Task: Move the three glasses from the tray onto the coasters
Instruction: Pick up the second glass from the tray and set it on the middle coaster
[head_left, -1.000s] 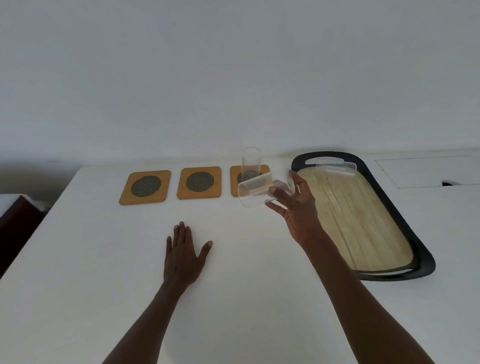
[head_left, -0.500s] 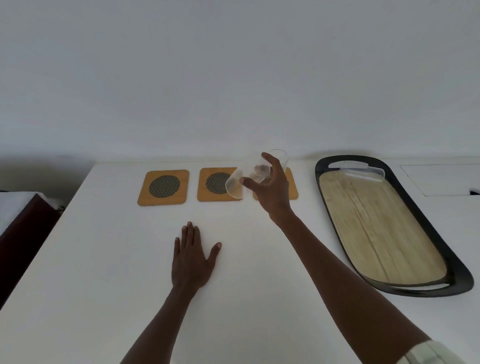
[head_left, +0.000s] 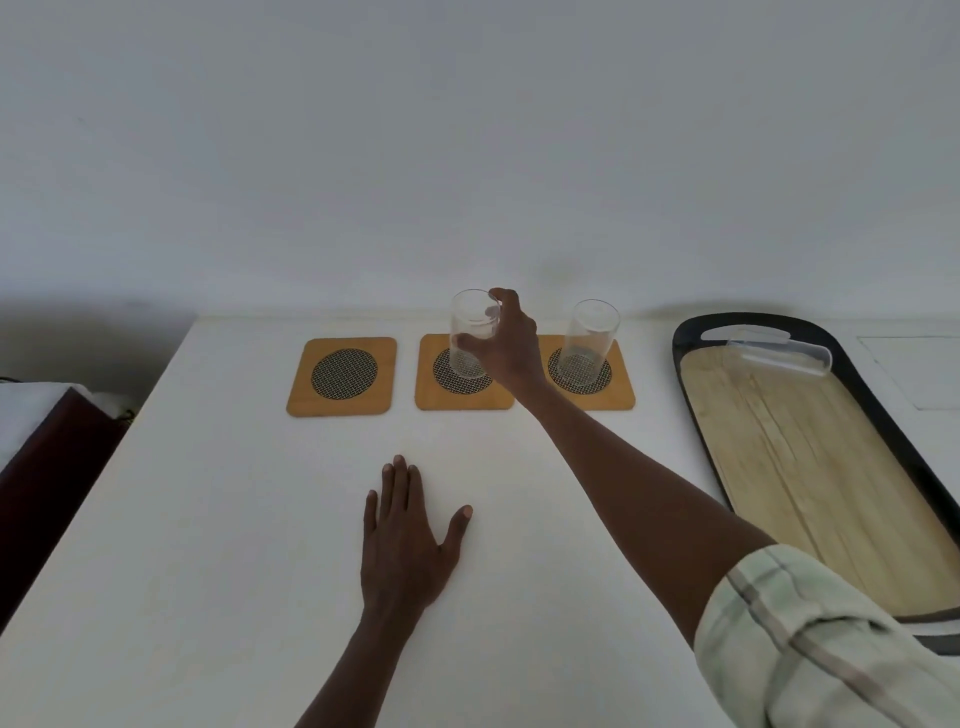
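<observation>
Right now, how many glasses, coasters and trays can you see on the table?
Glasses: 3 – one upright in the right hand on the middle coaster, one standing free on the right coaster, one lying on its side on the tray
Coasters: 3 – left, middle, right
Trays: 1
Total: 7

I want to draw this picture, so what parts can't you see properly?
All in the head view:
- Middle coaster: its right edge is behind the right hand.
- Glass in that hand: whether its base already touches the coaster, cannot tell.
- Tray: its near end is cut off by the picture edge and the sleeve.
- Third glass, lying on the tray: too clear to outline well.
</observation>
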